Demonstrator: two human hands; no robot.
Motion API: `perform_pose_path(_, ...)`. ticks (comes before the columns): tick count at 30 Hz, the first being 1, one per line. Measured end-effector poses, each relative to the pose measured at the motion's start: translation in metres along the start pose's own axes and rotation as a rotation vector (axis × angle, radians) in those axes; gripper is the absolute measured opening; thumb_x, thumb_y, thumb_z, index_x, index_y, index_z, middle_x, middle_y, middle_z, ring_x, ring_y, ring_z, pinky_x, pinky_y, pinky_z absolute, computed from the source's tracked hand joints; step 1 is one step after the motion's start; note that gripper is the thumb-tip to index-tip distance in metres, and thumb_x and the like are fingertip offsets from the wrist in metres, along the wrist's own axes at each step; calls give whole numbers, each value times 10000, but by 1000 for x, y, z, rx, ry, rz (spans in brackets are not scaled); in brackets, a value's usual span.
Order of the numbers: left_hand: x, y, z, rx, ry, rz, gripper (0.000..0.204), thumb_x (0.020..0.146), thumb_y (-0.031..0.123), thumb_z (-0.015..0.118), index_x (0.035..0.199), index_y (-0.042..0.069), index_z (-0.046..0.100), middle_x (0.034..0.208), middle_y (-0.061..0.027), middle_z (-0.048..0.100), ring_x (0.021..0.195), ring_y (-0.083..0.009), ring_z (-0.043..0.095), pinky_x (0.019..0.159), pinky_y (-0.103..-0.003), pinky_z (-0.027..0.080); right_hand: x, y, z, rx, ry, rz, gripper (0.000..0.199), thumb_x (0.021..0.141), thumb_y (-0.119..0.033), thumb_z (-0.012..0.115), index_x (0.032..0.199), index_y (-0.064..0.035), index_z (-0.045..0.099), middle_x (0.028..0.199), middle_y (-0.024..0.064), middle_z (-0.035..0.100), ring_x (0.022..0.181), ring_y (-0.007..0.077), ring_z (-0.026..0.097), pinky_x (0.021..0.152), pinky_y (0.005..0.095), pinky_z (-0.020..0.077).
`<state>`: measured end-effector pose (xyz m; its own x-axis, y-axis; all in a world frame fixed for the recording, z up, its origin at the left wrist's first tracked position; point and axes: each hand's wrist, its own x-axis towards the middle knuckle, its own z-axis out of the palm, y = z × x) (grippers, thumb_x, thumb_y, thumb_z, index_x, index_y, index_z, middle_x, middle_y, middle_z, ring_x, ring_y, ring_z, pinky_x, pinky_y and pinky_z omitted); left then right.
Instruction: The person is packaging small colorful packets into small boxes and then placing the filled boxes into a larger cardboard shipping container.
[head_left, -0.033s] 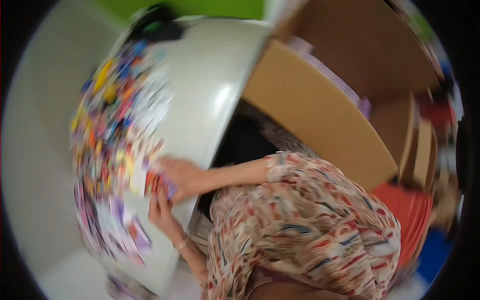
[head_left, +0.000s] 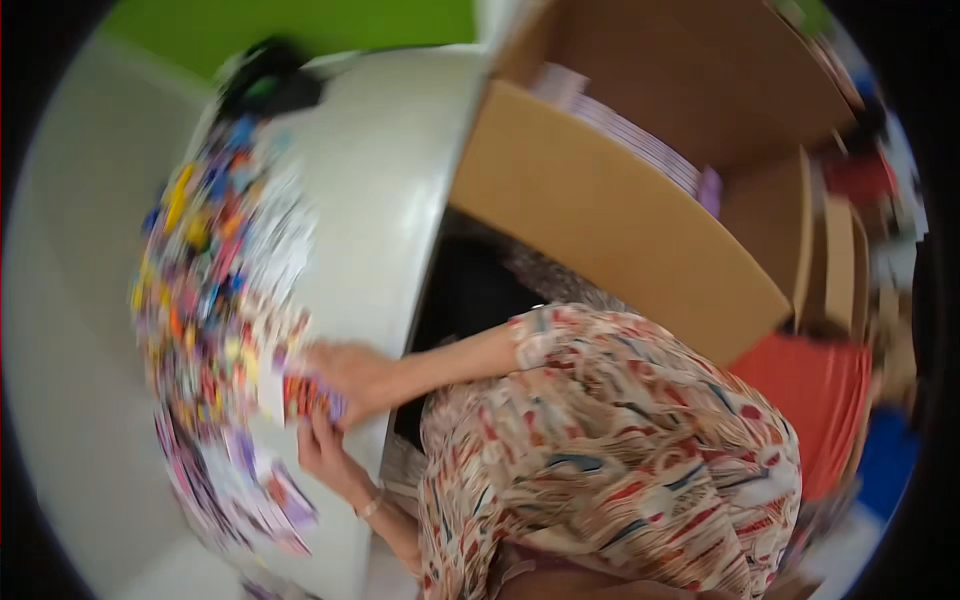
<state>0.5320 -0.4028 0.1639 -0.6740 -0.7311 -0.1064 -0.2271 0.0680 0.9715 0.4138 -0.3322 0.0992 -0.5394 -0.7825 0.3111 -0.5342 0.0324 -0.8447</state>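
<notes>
Basically, the glossy white tabletop (head_left: 370, 190) is the biggest item; its long edge runs near both hands on the three o'clock side, so a fumble that way could drop things off. Big brown cardboard box (head_left: 620, 225) at two o'clock from the hands; a quick swing round could bump it. Dense heap of small multicoloured items (head_left: 195, 280) at ten to eleven o'clock, mostly too blurred to sort; crowding means a reach could shove bits loose or grab the wrong one. Overlapping purple-and-white flat printed pieces (head_left: 260, 490) at seven to eight; a dragged left wrist could scatter them. Right hand (head_left: 350, 378) curled round the three o'clock side of a flat white, orange and purple packet (head_left: 305, 393), gripping it. Left hand (head_left: 328, 450) below, fingertips at the packet's six o'clock edge; can't tell if they're pinched. Packet's between the hands over the tabletop, beside the heap; lifted or resting, unclear. Likely slips: bending from too hard a squeeze, twisting from uneven hold, white end snagging the heap.
</notes>
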Motion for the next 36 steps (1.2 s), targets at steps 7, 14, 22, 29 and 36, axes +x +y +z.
perform_pose_path(7,3,12,36,286,102,377,396,938,128,590,1283,-12,454,1148,-137,574,1021,-216,590,796,-317,524,-11,-10,-38,-158,11,174,1002,423,-268,858,1194,121,349,1028,215,493,888,357,577,720,407,461)
perform_pose_path(14,7,22,30,161,-58,179,188,924,93,601,1051,-33,545,973,-95,596,835,-153,584,702,-271,517,-25,-8,-50,-243,94,81,832,505,-166,819,1153,120,382,992,181,495,830,307,561,694,391,448)
perform_pose_path(22,26,21,-1,-7,-268,133,84,917,90,617,939,17,582,885,-30,567,835,-122,514,820,-288,429,-15,-6,-62,114,-286,135,655,501,-179,805,1028,59,496,853,206,614,875,345,615,729,417,486)
perform_pose_path(29,30,16,-6,-100,-347,67,95,915,84,616,976,14,594,939,-45,587,875,-129,543,841,-306,446,-12,15,-38,427,-214,-68,498,604,-322,771,958,-21,591,763,155,634,787,342,618,716,438,479)
perform_pose_path(36,0,12,29,-240,-88,124,431,949,90,535,1360,36,415,1430,-102,385,1264,-219,437,1015,-347,407,-3,28,-53,766,-283,57,379,665,-229,805,926,-3,648,832,107,689,776,187,646,672,334,499)
